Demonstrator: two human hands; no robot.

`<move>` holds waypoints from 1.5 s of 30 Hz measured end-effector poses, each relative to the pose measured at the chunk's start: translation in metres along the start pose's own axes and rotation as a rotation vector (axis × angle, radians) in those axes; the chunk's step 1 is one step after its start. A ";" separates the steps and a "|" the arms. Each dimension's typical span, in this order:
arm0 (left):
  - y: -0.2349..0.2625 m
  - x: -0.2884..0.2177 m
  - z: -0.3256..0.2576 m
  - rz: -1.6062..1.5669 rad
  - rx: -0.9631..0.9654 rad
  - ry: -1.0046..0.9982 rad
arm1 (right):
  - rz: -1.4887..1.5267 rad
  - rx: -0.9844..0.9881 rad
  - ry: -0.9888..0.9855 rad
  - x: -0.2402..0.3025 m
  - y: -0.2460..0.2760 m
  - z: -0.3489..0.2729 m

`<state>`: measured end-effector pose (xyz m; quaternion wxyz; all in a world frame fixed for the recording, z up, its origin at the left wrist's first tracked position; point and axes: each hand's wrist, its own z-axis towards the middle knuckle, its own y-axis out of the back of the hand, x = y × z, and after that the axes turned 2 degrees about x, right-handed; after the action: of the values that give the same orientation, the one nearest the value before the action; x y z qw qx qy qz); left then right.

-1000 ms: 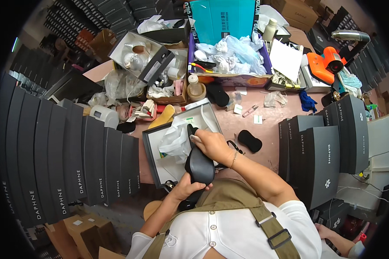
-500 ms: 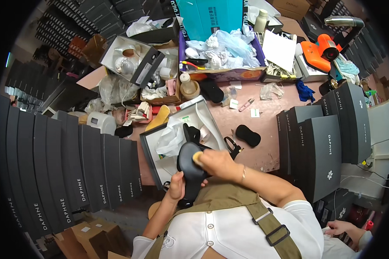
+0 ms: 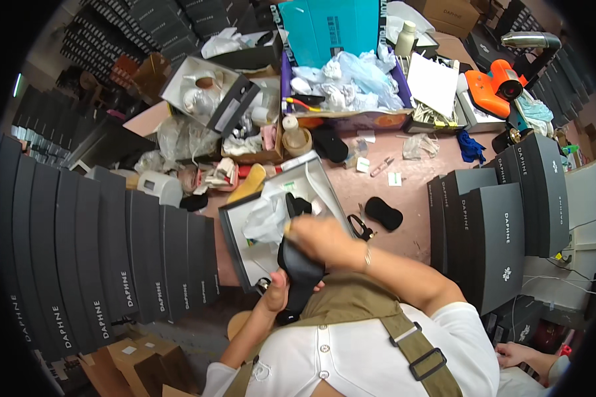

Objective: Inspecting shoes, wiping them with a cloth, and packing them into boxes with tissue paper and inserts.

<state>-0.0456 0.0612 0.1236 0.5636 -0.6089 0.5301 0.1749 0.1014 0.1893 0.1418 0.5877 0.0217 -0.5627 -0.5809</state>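
Gripping a black shoe [image 3: 300, 268] at the near side of an open shoebox [image 3: 320, 178], our left hand [image 3: 277, 292] has its thumb and fingers closed round it. Pale lettering and a flower mark show on the dark grey boxes [image 3: 490, 238] stacked at our right, and pale lettering repeats down the left-hand boxes [image 3: 139, 245]. Dark print stands on a blue-green panel [image 3: 311, 30] at the back; a small white tag [image 3: 395, 179] bears marks too tiny to read.

The shoe's long axis runs away from our apron [image 3: 344, 301] — narrower part toward us, broader part farther off — but our right hand [image 3: 321, 239] hides the far end. Those fingers are bent and blurred, with a small yellowish thing [image 3: 287, 227] at the tips; we cannot tell whether they grip it. White paper [image 3: 263, 221] lies in the box. Just past its right edge we see a black strap [image 3: 362, 229] and a black pad [image 3: 383, 213], with pink tabletop [image 3: 409, 243] between the pad and the right-hand stack.
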 end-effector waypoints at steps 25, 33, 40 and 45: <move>-0.014 -0.012 0.000 -0.139 0.069 -0.123 | 0.302 -0.102 -0.450 -0.043 0.031 -0.027; -0.015 -0.014 -0.002 -0.121 -0.031 -0.192 | 0.449 -0.170 -0.637 -0.050 0.019 -0.076; -0.017 -0.016 -0.004 -0.098 -0.077 -0.185 | 0.440 -0.141 -0.594 -0.033 0.017 -0.074; -0.010 -0.013 -0.007 -0.014 -0.063 -0.166 | 0.387 -0.169 -0.150 0.022 0.032 -0.070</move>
<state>-0.0447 0.0589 0.1420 0.5872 -0.6136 0.4715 0.2374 0.1640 0.1400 0.1513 0.6445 -0.1792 -0.5480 -0.5022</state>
